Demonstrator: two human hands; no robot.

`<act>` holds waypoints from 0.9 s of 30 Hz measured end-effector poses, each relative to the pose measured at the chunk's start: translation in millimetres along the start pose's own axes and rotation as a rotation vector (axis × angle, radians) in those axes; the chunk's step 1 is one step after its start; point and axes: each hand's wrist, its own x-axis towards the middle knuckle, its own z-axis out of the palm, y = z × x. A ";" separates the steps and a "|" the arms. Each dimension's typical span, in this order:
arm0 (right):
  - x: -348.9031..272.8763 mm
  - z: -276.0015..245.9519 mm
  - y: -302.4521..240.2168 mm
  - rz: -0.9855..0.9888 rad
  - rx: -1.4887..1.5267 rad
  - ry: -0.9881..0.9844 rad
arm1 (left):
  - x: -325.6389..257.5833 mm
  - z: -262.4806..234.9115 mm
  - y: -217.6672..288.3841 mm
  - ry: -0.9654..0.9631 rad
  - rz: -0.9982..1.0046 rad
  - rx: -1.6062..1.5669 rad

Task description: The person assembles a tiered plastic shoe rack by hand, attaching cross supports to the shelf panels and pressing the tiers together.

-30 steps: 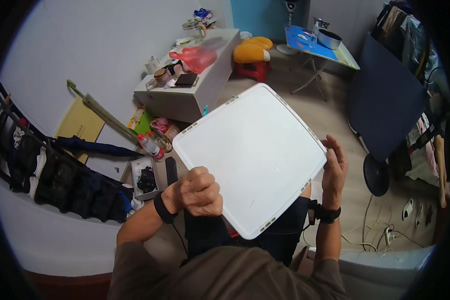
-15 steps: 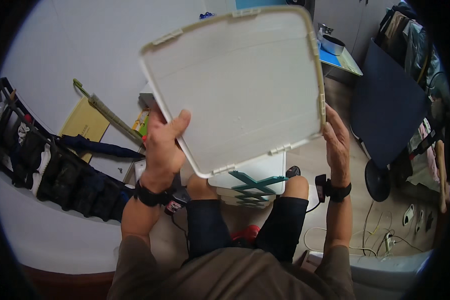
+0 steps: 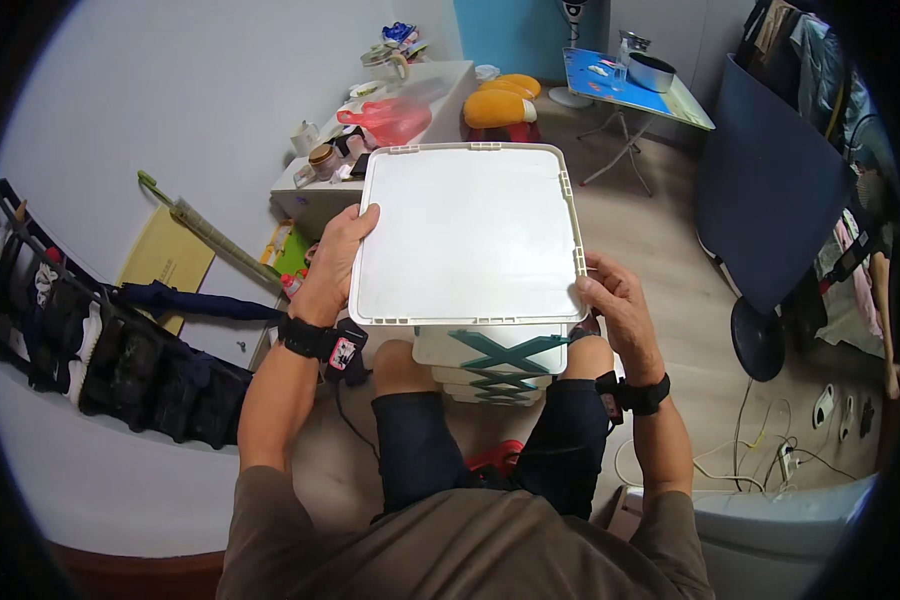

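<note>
A flat white square plastic panel with a raised rim and small clips along its edges is held level before me, over my knees. My left hand grips its left edge, with the thumb on top. At the right edge, my right hand pinches the rim near the front corner. Under the panel stands a white plastic stack with green X-shaped crosspieces on its front, between my legs. The panel hides its upper part, so I cannot tell whether the two touch.
Beyond the panel, a white cabinet carries a red plastic bag, jars and a glass pitcher. A blue-topped folding table holds a pot. Shoes fill a black rack at left. Cables lie at right.
The panel has come down and levelled out from a raised, tilted position. Both hands have moved with it, keeping hold of its left and right edges.
</note>
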 end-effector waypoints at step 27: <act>59.8 -5.8 -12.3 -0.350 0.224 0.130 | -27.6 12.4 7.2 -0.054 1.295 1.133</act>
